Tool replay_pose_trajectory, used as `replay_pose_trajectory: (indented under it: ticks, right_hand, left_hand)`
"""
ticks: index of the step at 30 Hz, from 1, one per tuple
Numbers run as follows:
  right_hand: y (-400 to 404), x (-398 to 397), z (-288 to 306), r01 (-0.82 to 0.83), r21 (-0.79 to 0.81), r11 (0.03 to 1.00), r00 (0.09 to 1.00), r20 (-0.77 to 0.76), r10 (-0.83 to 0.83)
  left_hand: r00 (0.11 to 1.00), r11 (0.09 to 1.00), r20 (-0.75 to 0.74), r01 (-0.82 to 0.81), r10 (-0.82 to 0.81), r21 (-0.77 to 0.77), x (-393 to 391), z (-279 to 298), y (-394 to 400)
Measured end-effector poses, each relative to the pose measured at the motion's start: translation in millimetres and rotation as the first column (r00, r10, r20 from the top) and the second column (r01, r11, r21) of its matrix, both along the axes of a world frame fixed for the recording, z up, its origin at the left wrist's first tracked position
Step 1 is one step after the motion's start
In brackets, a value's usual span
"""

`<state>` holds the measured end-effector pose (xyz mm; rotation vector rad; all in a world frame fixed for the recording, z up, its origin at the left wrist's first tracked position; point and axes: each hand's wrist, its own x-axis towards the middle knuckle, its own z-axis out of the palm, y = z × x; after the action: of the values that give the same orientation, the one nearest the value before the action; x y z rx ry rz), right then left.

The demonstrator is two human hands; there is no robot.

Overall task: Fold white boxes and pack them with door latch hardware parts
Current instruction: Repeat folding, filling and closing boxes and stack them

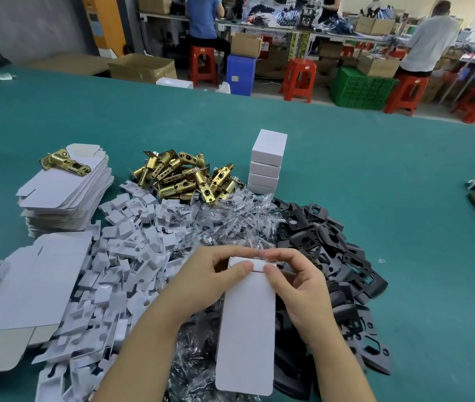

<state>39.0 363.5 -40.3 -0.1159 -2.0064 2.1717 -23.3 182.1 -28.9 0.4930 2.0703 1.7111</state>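
Both the left hand (216,274) and the right hand (297,288) are pinching the far end of a white box (248,323) above the bench (375,175); fingers are hiding its opening and contents.

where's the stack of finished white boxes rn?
Head view, centre, slightly right: stack of closed white boxes stands on the green table, right beside the brass latch pile.

Green-covered bench (346,175) runs wide across the foreground. Behind it, a grey wall (27,21) at left, with an orange-yellow cabinet (106,24) beside it. Red plastic stools (300,79), a blue stool (240,74), a green crate (361,88) and open cardboard cartons (143,66) on the floor. Long cluttered worktable (288,27) at back, people working at it.
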Motion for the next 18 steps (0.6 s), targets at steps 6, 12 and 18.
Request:
replay_pose_trajectory:
  ticks: [6, 12, 18]
  right_hand:
    - [-3, 0, 0, -0.042, -0.074, 0.996, 0.998, 0.049, 0.046]
    - [-3, 3, 6, -0.120, -0.122, 0.985, 0.987, 0.091, 0.131]
    - [-4, 3, 10, -0.142, -0.164, 0.976, 0.982, 0.097, 0.159]
  left_hand:
    - [0.986, 0.982, 0.019, -0.167, 0.166, 0.087, 1, 4, 0]
    - [0.960, 0.945, 0.027, -0.280, 0.280, 0.168, -2, 8, -6]
    - [0.997, 0.992, 0.013, -0.079, 0.078, 0.101, 0, 13, -9]
